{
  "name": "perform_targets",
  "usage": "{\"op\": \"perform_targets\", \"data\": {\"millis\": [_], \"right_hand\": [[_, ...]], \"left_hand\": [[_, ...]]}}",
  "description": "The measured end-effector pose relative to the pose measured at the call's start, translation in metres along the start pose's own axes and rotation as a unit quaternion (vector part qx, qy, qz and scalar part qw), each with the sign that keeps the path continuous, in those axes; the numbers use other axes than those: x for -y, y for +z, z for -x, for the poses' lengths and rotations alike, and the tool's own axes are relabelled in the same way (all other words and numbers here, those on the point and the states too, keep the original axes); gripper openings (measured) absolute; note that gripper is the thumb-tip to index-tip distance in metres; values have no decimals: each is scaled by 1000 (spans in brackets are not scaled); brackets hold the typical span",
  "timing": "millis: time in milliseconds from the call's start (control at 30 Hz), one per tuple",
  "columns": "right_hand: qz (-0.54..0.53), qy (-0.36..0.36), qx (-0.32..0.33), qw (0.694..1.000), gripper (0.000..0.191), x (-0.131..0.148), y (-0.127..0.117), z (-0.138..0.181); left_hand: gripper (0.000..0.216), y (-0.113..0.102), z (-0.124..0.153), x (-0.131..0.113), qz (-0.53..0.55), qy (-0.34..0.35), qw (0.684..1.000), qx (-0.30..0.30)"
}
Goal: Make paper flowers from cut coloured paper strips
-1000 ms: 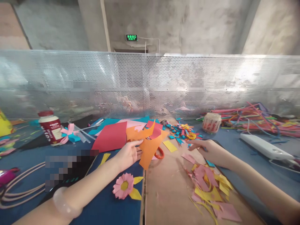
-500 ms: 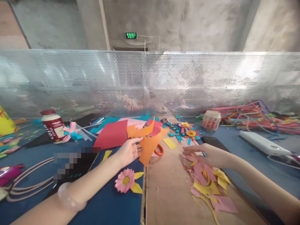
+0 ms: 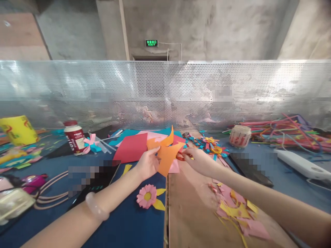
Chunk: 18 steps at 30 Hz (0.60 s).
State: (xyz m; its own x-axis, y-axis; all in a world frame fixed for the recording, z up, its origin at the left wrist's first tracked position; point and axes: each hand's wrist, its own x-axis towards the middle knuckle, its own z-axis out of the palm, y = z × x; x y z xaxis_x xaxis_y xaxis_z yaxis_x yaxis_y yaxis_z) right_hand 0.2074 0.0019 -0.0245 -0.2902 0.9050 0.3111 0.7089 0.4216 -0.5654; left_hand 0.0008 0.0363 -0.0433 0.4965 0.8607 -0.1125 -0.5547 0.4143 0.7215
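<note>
My left hand pinches the left edge of a cut orange paper sheet and holds it up over the seam between the blue mat and the brown board. My right hand has come in beside the orange paper. Its fingers are curled round the orange handle of a pair of scissors that lies partly hidden behind the paper. A folded pink paper flower with yellow leaves lies on the blue mat below my left hand. A pale bangle sits on my left wrist.
Red, pink and blue paper sheets lie behind the orange one. Pink and yellow scraps litter the board at right. Also here: small paper flowers, a jar, coloured strips, a white power strip, a bottle, a yellow cup and a perforated metal screen.
My right hand left the scrap pile, moved left to the orange paper and closed on the scissors handle. My left hand kept holding the paper. The view shifted slightly.
</note>
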Motion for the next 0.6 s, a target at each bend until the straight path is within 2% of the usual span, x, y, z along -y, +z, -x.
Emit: {"op": "perform_targets", "data": {"millis": [100, 133, 200, 367, 467, 600], "right_hand": [[-78, 51, 46, 995, 21, 8, 6, -30], [-134, 85, 89, 983, 19, 9, 7, -38], [-222, 151, 155, 951, 21, 9, 9, -53], [-417, 287, 228, 832, 31, 4, 7, -69], [-471, 310, 272, 780, 32, 2, 9, -67], [-533, 305, 248, 750, 24, 6, 24, -59]], "left_hand": [[26, -1, 1, -1, 10, -4, 999, 41], [26, -1, 1, -1, 10, -8, 998, 56], [28, -3, 1, -2, 5, -14, 997, 76], [32, -5, -1, -1, -6, -23, 993, 114], [32, -2, 1, 0, -11, 2, 990, 138], [31, 3, 5, 1, -26, 15, 984, 177]]}}
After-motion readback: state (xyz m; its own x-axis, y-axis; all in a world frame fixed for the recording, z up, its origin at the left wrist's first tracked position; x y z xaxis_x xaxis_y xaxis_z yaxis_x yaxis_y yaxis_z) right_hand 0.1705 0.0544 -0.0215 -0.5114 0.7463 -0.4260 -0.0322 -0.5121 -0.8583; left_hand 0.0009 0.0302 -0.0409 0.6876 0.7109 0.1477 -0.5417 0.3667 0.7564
